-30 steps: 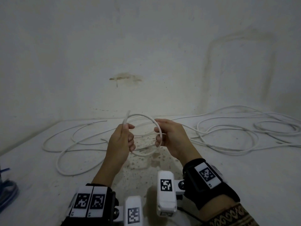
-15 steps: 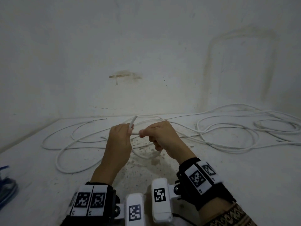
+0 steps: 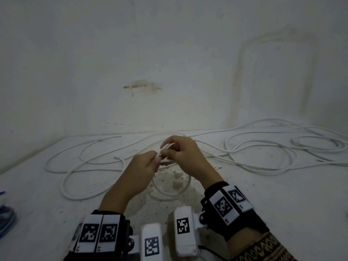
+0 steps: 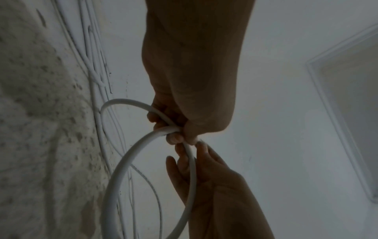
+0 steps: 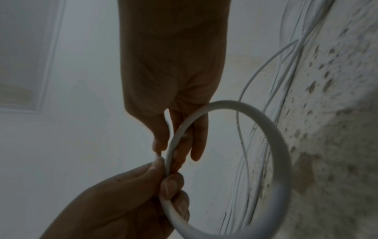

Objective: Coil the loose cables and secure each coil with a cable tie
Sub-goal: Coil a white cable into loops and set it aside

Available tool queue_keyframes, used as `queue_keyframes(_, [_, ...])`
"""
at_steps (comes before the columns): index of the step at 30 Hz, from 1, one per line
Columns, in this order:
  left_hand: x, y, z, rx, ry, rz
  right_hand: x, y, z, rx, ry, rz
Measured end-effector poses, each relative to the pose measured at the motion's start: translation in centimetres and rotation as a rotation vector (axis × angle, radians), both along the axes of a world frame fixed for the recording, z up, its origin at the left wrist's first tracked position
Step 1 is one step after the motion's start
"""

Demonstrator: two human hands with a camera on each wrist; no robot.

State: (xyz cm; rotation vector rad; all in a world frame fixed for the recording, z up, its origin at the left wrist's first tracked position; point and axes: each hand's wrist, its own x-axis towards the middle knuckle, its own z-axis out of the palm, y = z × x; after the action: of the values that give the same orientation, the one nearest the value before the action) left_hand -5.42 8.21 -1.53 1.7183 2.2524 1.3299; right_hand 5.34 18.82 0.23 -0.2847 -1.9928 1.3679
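A thick white cable [image 3: 167, 147] is bent into a small loop [image 4: 122, 161] that hangs under my two hands above the speckled surface. My left hand [image 3: 157, 159] grips the loop where its strands cross [image 4: 174, 129], fingers curled round them. My right hand [image 3: 165, 150] meets it from the right and pinches the cable just beside that grip, between thumb and fingers [image 5: 161, 145]. In the right wrist view the loop [image 5: 281, 145] arcs out to the right of both hands. No cable tie shows in any view.
More of the white cable lies loose in wide loops across the surface, to the left [image 3: 63, 185] and far right [image 3: 227, 146]. A stained wall [image 3: 143, 86] rises close behind. A blue object [image 3: 5, 221] sits at the left edge.
My right hand has come left from the far side of the loop to meet the left hand. The loop, upright between the hands before, now hangs below them.
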Motion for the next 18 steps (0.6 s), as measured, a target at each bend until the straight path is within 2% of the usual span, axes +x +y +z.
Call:
queue_keyframes(7, [0.9, -0.7, 1.3, 0.009, -0.426, -0.139, -0.1, 0.3, 0.1, -0.186, 0.265, -0.164])
queue_keyframes(11, [1.4, -1.0, 1.7, 0.02, -0.632, -0.226, 0.0, 0.2, 0.5, -0.409, 0.426, -0.158])
queue_keyframes(18, [1.2, -1.2, 1.4, -0.059, -0.761, -0.289, 0.3, 0.6, 0.9, -0.415, 0.367, -0.149])
